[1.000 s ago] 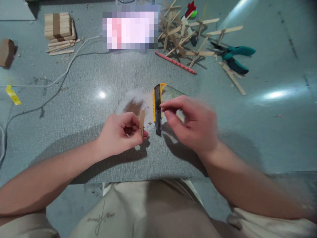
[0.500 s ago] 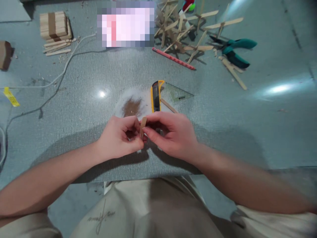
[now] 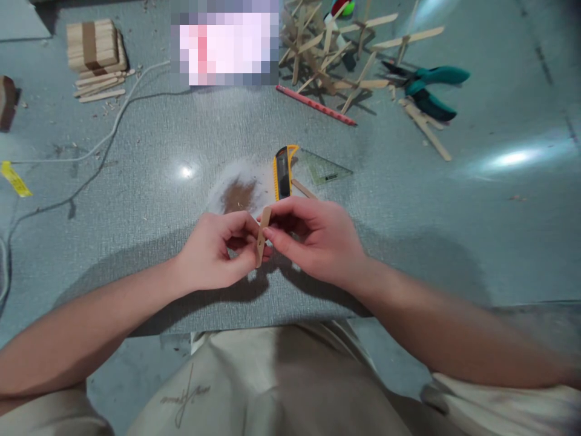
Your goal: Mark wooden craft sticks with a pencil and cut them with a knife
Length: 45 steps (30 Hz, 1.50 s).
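Fingers [image 3: 284, 242] of the right hand [image 3: 322, 236] pinched a thin wooden stick [image 3: 265, 218] in its upper part, while the left hand [image 3: 213, 251] grasped it lower down, over the worktop [image 3: 385, 194]. A dark spot [image 3: 259, 243] (hole or mark, I couldn't tell) showed low on it; uneven pressure there might have split the wood. The utility knife [image 3: 284, 172] lay just beyond the right hand, its lower end hidden, so a forward slip could have nicked a knuckle.

Our tabletop [image 3: 431, 242], front to back
Stick [image 3: 262, 237] in our fingers [image 3: 282, 240] before cutter [image 3: 284, 169]; set sq. [image 3: 325, 172] R of cutter, pencil [image 3: 316, 106] behind, pliers [image 3: 416, 86] back R, stick bundle [image 3: 102, 47] back L.
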Motion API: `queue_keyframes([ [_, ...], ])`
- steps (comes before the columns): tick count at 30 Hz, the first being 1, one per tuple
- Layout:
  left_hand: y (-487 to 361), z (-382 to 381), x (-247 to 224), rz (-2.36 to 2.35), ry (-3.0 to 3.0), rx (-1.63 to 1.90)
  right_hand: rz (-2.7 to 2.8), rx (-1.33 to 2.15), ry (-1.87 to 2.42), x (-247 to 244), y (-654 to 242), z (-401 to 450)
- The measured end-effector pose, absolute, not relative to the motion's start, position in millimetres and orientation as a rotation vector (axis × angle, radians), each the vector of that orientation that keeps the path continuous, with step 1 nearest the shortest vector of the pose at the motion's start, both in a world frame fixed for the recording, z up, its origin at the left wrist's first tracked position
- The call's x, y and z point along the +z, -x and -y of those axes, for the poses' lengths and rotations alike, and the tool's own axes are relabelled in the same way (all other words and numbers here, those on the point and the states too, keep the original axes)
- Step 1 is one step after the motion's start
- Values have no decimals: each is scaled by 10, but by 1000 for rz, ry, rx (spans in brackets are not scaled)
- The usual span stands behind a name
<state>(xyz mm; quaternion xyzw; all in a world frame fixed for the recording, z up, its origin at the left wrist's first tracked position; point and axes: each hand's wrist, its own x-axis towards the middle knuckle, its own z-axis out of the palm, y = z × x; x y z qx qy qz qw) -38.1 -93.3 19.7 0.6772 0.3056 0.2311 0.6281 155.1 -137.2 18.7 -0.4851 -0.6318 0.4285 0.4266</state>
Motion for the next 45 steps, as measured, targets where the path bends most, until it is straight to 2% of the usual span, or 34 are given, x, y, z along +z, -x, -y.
queue_keyframes([
  [45, 388, 974, 243, -776, -1803, 582, 1720, 921, 1181, 186, -1546, 1430],
])
